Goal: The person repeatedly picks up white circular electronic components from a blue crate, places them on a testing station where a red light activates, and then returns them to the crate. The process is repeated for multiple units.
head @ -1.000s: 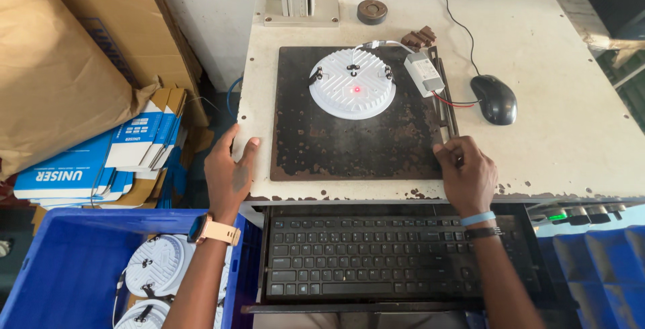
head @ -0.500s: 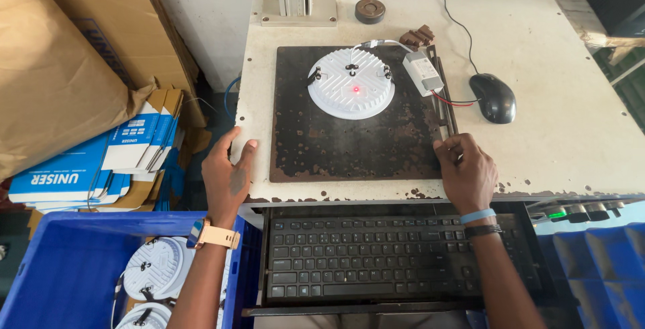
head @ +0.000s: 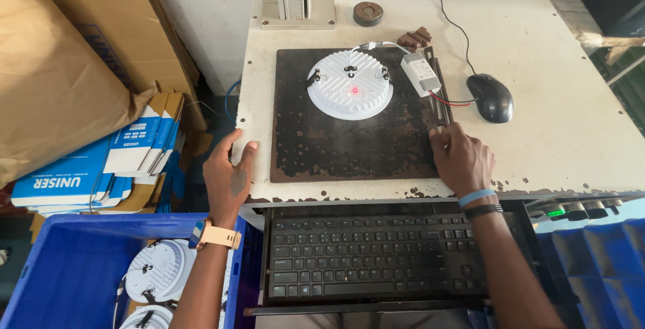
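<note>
A round white lamp housing (head: 350,93) lies on a dark worn metal plate (head: 349,148), with a red light dot at its middle. A small white driver box (head: 421,74) lies beside it, joined by wires. My left hand (head: 228,178) rests on the front left edge of the white table (head: 571,114), fingers apart, holding nothing. My right hand (head: 462,161) rests at the plate's right front corner, its fingers touching a thin metal strip (head: 438,101) along the plate's right edge.
A black mouse (head: 492,97) lies right of the plate. A black keyboard (head: 376,255) sits on a tray below the table. A blue crate (head: 74,275) at lower left holds similar white housings (head: 153,272). Flat blue-and-white cartons (head: 101,164) and brown cardboard lie left.
My left hand has shifted slightly along the table's left edge. The right hand and the lamp housing stay where they were.
</note>
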